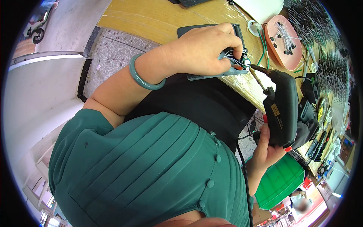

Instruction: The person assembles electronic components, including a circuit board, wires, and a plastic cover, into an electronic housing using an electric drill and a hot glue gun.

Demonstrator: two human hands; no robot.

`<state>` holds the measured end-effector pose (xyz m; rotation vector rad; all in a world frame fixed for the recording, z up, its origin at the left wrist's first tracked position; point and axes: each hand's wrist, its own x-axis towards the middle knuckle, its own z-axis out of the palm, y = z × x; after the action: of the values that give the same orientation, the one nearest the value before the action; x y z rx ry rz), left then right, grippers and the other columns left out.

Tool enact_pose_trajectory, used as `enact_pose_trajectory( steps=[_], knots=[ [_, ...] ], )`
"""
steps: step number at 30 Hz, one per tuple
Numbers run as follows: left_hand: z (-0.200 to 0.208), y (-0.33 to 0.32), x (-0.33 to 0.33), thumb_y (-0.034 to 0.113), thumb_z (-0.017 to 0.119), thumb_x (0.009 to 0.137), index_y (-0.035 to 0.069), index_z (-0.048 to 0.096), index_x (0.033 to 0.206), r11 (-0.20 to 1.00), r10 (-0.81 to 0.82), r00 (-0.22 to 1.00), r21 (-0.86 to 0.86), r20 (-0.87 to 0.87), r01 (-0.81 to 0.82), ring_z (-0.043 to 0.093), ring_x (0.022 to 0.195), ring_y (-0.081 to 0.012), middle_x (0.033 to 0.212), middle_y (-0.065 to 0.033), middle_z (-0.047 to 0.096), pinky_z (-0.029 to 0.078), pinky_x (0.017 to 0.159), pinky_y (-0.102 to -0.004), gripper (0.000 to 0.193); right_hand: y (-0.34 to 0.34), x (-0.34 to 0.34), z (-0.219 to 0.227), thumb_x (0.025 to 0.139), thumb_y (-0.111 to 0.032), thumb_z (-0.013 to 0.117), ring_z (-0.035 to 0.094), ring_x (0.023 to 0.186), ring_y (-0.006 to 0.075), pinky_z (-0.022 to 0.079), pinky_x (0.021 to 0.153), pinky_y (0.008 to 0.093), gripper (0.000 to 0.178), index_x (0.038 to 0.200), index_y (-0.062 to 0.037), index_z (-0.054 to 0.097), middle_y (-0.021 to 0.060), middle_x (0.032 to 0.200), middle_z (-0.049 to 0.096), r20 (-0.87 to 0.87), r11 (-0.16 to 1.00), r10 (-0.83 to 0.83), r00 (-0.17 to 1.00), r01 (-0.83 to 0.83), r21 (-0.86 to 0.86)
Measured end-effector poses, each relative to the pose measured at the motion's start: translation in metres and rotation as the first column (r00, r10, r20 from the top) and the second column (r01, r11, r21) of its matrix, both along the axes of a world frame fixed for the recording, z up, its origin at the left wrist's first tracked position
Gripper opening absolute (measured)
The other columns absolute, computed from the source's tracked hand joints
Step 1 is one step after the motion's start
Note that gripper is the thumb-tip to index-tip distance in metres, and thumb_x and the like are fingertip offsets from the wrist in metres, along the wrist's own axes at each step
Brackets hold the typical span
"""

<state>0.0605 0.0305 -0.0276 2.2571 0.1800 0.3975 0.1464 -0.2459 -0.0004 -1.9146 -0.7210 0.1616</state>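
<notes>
My left hand, with a green bangle on its wrist, reaches over a flat black casing on the table. Its thumb and fingers curl inward in a pinch at thin white wires. Beside the fingertips, at the casing's edge, sits a small round part with a pale centre. My right hand grips a black soldering gun from below. The gun's hot tip points at the round part; whether they touch I cannot tell. A second thin tube on the gun slants toward the same spot.
A pink tray with several wired black connectors lies farther right on the wooden table. Bundles of wires cover the far right. Green wires run beside the casing. A green bin stands below right; a black cable hangs beside me.
</notes>
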Motion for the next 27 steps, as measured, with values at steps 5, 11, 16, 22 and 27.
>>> enact_pose_trajectory(
  steps=[5, 11, 16, 22, 27],
  knots=[
    [-0.0045, 0.0005, 0.0010, 0.012, 0.062, 0.078, 0.006, 0.063, 0.086, 0.999, 0.005, 1.000, 0.051, -0.007, -0.005, 0.053, 0.074, -0.0191, 0.091, -0.0057, 0.052, 0.043, 0.067, -0.0314, 0.010, 0.0018, 0.0034, -0.0020, 0.085, 0.005, 0.062, 0.062, 0.102, 0.0219, 0.048, 0.091, 0.0309, 0.047, 0.128, 0.0071, 0.043, 0.0190, 0.115, 0.060, 0.150, 0.992, 0.120, 0.981, -0.114, -0.051],
    [-0.0011, -0.0023, 0.0050, 0.015, 0.066, 0.079, 0.006, 0.064, 0.082, 0.999, 0.026, 0.997, 0.047, -0.071, -0.023, 0.057, 0.086, -0.0249, 0.091, -0.0078, 0.055, 0.045, 0.076, -0.0345, 0.010, 0.0071, -0.0013, -0.0014, 0.078, 0.002, 0.072, 0.056, 0.099, 0.0195, 0.043, 0.090, 0.0287, 0.050, 0.119, 0.0066, 0.045, 0.0139, 0.108, 0.055, -0.023, 0.998, 0.045, 0.999, -0.045, 0.037],
    [-0.0019, -0.0037, 0.0040, 0.015, 0.067, 0.078, 0.006, 0.064, 0.080, 0.998, 0.049, 0.997, 0.052, -0.053, -0.046, 0.058, 0.086, -0.0244, 0.089, -0.0076, 0.056, 0.046, 0.076, -0.0345, 0.010, 0.0042, 0.0028, -0.0029, 0.078, 0.002, 0.072, 0.056, 0.098, 0.0196, 0.042, 0.089, 0.0286, 0.050, 0.120, 0.0069, 0.045, 0.0140, 0.109, 0.055, 0.075, 0.996, 0.092, 0.993, -0.092, -0.007],
    [-0.0022, -0.0021, 0.0037, 0.015, 0.065, 0.079, 0.006, 0.064, 0.080, 0.998, 0.039, 0.998, 0.045, -0.039, -0.037, 0.058, 0.085, -0.0237, 0.088, -0.0069, 0.056, 0.046, 0.075, -0.0337, 0.009, 0.0057, 0.0008, -0.0036, 0.078, 0.002, 0.072, 0.056, 0.099, 0.0201, 0.042, 0.091, 0.0292, 0.051, 0.121, 0.0075, 0.045, 0.0147, 0.110, 0.055, 0.070, 0.996, 0.089, 0.994, -0.088, -0.006],
    [-0.0038, -0.0006, 0.0029, 0.014, 0.062, 0.081, 0.006, 0.062, 0.081, 0.999, 0.005, 1.000, 0.041, -0.029, -0.004, 0.058, 0.085, -0.0234, 0.088, -0.0065, 0.056, 0.046, 0.074, -0.0340, 0.008, 0.0058, 0.0010, -0.0032, 0.078, 0.002, 0.072, 0.056, 0.101, 0.0202, 0.042, 0.092, 0.0297, 0.052, 0.121, 0.0075, 0.044, 0.0151, 0.111, 0.055, 0.072, 0.996, 0.092, 0.993, -0.091, -0.013]
  ],
)
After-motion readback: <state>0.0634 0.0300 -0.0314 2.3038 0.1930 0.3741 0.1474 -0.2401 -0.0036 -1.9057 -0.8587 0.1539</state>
